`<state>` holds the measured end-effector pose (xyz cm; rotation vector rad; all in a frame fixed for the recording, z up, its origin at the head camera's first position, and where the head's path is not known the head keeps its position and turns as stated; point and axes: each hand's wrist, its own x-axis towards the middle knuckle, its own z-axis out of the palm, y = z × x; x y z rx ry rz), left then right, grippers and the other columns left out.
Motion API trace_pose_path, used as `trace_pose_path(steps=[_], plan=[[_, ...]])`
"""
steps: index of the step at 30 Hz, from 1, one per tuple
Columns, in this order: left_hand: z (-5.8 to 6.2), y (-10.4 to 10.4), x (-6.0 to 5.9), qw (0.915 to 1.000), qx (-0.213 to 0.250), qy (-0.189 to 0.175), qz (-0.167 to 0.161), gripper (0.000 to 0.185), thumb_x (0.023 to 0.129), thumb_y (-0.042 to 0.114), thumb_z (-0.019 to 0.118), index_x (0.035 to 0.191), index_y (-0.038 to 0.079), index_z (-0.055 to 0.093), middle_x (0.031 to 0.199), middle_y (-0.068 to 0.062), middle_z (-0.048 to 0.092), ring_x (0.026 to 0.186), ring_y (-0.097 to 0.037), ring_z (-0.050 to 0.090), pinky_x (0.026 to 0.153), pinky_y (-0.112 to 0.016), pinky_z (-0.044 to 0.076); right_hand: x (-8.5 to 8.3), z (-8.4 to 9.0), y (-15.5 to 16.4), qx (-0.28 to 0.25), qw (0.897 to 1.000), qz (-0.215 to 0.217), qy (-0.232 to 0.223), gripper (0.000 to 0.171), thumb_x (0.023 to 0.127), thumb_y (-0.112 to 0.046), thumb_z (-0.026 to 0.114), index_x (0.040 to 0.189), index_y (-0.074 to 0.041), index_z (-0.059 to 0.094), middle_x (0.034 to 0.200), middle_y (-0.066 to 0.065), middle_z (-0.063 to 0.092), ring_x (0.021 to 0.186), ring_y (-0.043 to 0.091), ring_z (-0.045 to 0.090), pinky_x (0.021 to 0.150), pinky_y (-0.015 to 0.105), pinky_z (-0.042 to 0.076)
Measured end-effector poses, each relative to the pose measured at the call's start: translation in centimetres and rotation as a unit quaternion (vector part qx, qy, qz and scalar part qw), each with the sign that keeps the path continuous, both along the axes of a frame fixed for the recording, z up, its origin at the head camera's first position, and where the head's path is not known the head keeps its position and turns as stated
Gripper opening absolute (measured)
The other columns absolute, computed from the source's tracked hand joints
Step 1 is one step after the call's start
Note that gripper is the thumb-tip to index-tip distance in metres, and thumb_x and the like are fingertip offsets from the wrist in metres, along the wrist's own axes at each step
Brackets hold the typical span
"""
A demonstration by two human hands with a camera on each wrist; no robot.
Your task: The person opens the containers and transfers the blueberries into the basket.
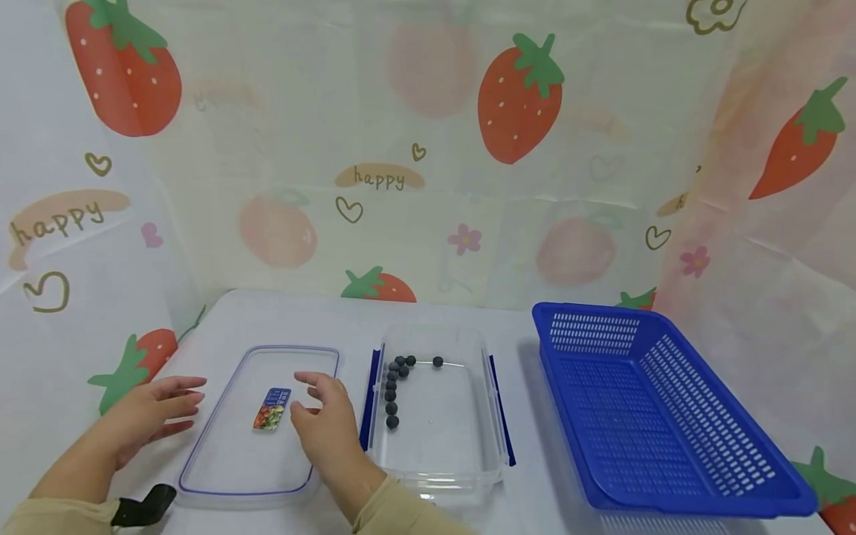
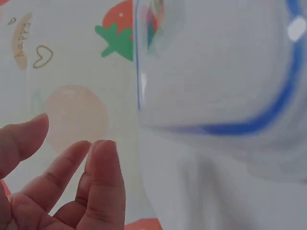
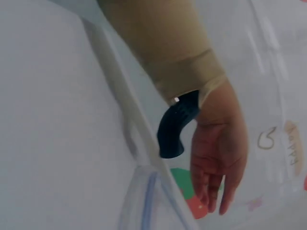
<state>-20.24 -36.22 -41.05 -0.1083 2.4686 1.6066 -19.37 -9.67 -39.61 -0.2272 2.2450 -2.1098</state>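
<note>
A clear rectangular lid (image 1: 234, 461) with a blue seal lies on the table, a small printed label (image 1: 272, 409) at its middle. My left hand (image 1: 150, 416) is held just beyond the lid's left edge, fingers extended and holding nothing. In the left wrist view its fingers (image 2: 103, 177) are apart from the lid's blue-edged corner (image 2: 230, 128). Over the lid's right side is my right hand (image 1: 331, 427), fingers loosely bent, nothing between them; I cannot tell whether it touches the lid. The right wrist view shows the left hand (image 3: 220, 148) hanging open.
Right of the lid stands a clear box (image 1: 441, 438) with blue side clips (image 1: 503, 416). Several small dark balls (image 1: 391, 396) lie inside it, mostly along its left side. A blue perforated basket (image 1: 608, 405) stands at the right. Printed sheets (image 1: 428, 223) enclose the table.
</note>
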Motion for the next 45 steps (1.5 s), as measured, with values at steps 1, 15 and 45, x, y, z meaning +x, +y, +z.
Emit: trace_pose_path(steps=[1,15,45], plan=[[0.2,0.2,0.0,1.0000,0.004,0.007,-0.001,0.061,0.092,0.025,0.055,0.136,-0.009,0.029,0.128,-0.026,0.043,0.100,-0.018,0.056,0.083,-0.037,0.051,0.1,0.6,0.3,-0.012,1.000,0.000,-0.006,0.030,0.083,-0.006,0.062,0.104,-0.028,0.064,0.109,-0.011,0.054,0.095,0.012,0.054,0.076,0.024,0.049],[2.7,2.9,-0.9,0.9985,-0.005,0.053,0.016,0.054,0.096,0.030,0.046,0.136,-0.004,0.033,0.125,-0.019,0.047,0.097,-0.014,0.055,0.080,-0.031,0.052,-1.5,7.1,7.3,-0.117,0.990,0.061,0.054,0.016,0.087,-0.002,0.058,0.103,-0.003,0.062,0.099,0.007,0.062,0.095,0.025,0.057,0.082,0.027,0.050],[4.5,15.5,-3.8,0.9943,0.064,0.061,-0.059,0.042,0.091,0.022,0.057,0.126,0.000,0.047,0.111,-0.014,0.056,0.097,-0.023,0.058,0.088,-0.038,0.049,-6.8,8.8,21.7,0.127,0.988,-0.024,0.087,0.015,0.090,-0.008,0.056,0.104,-0.005,0.062,0.102,0.012,0.061,0.094,0.020,0.058,0.085,0.031,0.049]])
